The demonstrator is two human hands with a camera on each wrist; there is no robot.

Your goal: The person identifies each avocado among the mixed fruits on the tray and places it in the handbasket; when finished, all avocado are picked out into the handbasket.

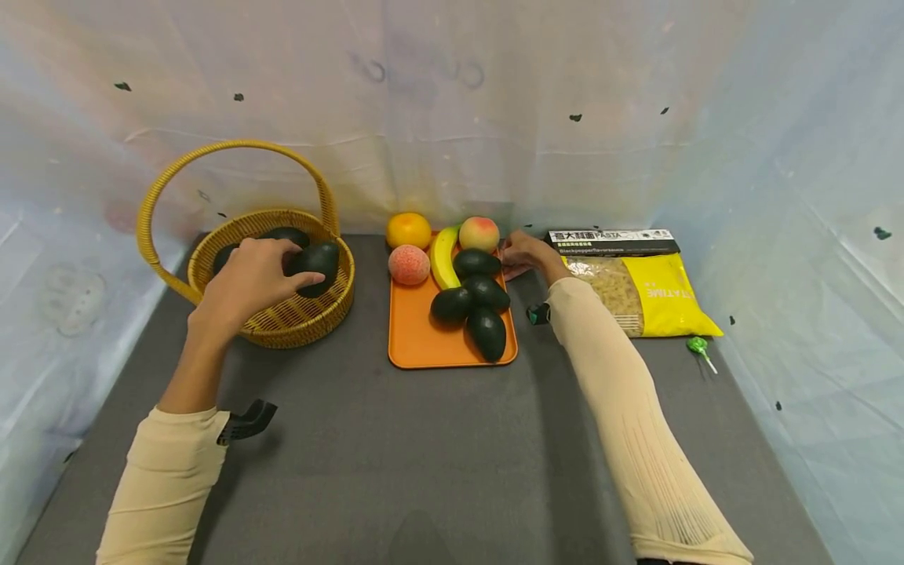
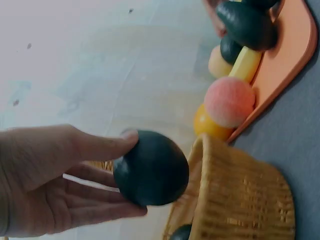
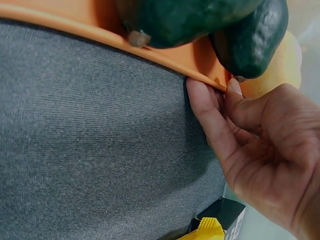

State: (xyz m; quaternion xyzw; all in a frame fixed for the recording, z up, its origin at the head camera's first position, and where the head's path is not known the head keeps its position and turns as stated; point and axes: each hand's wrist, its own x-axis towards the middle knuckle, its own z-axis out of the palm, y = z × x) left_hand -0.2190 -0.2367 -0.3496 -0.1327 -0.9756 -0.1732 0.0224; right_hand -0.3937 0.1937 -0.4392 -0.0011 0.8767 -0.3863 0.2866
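Observation:
My left hand (image 1: 247, 282) grips a dark green avocado (image 1: 322, 263) between thumb and fingers, at the right side of the wicker basket (image 1: 297, 333). The left wrist view shows this held avocado (image 2: 152, 169) just above the basket's rim. Other avocados (image 1: 286, 234) lie inside the basket, partly covered by the hand. On the right, my right hand (image 1: 530, 253) pinches the far right edge of the orange tray (image 1: 424, 337); the right wrist view shows thumb and fingers (image 3: 202, 102) at its rim. Several avocados (image 1: 486, 333) lie on the tray.
A banana (image 1: 443, 259), an orange (image 1: 408, 231) and two peaches (image 1: 410, 265) share the tray. Right of it lie a black pasta box (image 1: 614, 243), a yellow pasta bag (image 1: 671, 294) and a green lollipop (image 1: 698, 345). The basket's tall handle (image 1: 240, 144) arches upward.

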